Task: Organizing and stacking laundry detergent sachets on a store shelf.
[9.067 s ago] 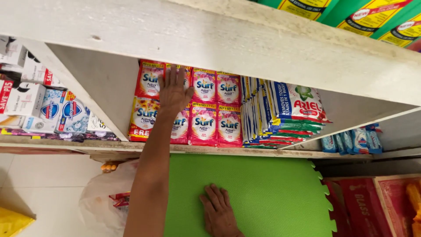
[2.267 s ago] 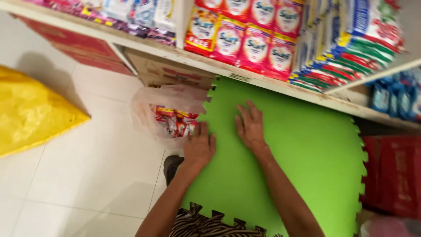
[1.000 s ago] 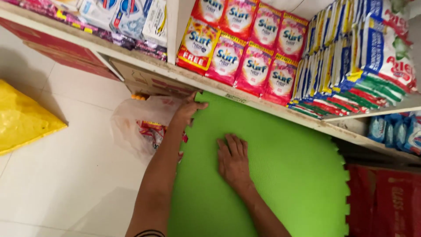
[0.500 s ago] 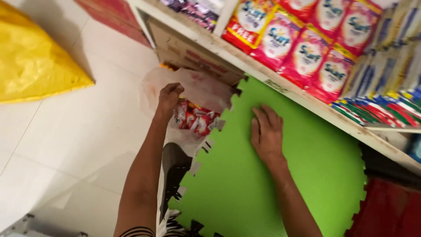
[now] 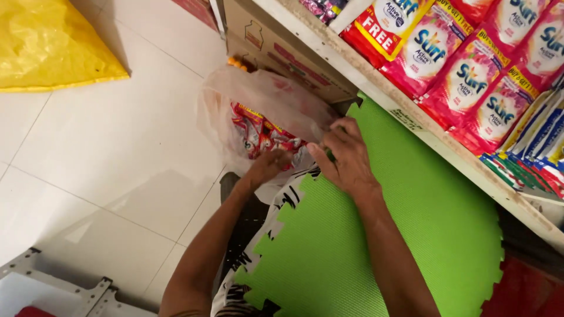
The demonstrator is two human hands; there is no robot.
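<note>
**Both hands at the mouth of a clear plastic bag on a shop floor**

Looks down from head height onto a white tiled floor (image 5: 106,158) filling the left half of the view. Shows a large bright green foam mat (image 5: 399,235) with jigsaw edges across the near right, lying flat beneath a wooden shelf (image 5: 411,114) that runs diagonally from far centre to the right edge. Places a crumpled yellow sack (image 5: 53,41) at the far left, well apart from the hands. Shows a brown cardboard box (image 5: 282,64) tucked under the shelf at far centre, and on the shelf a row of red and pink detergent pouches (image 5: 464,76), with a stack of blue and white packets (image 5: 540,147) to their right.

Finds the clear plastic bag (image 5: 258,100) on the floor at centre, just in front of the box and touching the far left corner of the mat. Shows small red sachets (image 5: 258,132) bunched inside it, none of them outside.

Puts the left hand (image 5: 267,167) at the near edge of the bag, fingers curled shut into the plastic beside the sachets; cannot tell whether a sachet is gripped as well. Puts the right hand (image 5: 346,158) at the right edge of the bag, over the mat corner, fingertips pinched closed on the thin film.

Judging by this: bag reached and grasped on both sides, mouth loosely gathered, neither tied nor lifted off the floor, and contents not taken out.
</note>
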